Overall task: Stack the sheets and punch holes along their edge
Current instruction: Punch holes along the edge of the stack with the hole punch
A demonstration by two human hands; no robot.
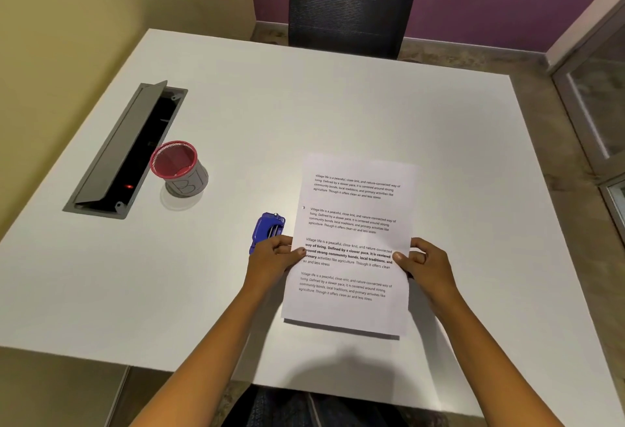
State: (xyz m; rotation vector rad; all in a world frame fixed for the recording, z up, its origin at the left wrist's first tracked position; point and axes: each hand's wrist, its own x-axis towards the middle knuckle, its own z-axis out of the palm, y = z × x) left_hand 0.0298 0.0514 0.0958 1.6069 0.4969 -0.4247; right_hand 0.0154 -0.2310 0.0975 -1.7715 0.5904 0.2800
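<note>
Left hand point(275, 257) and right hand point(422, 262) each pinch a long side of the sheets point(351, 244), holding them a bit off the desk point(304, 105) near its front edge. Blue hole punch point(268, 231) sits just beyond the left hand, partly hidden. One hole seems to show on the left margin already. If the stack isn't squared before punching, the holes probably won't line up.

Even, fairly bright indoor light, probably from overhead, washes the white table point(338, 105) without hard glare. Soft shadows fall toward 6 o'clock under the sheets point(351, 244) and the red-rimmed cup point(181, 169). Wide-angle bending warps edges at 3 and 9 o'clock; printed text is slightly soft.
</note>
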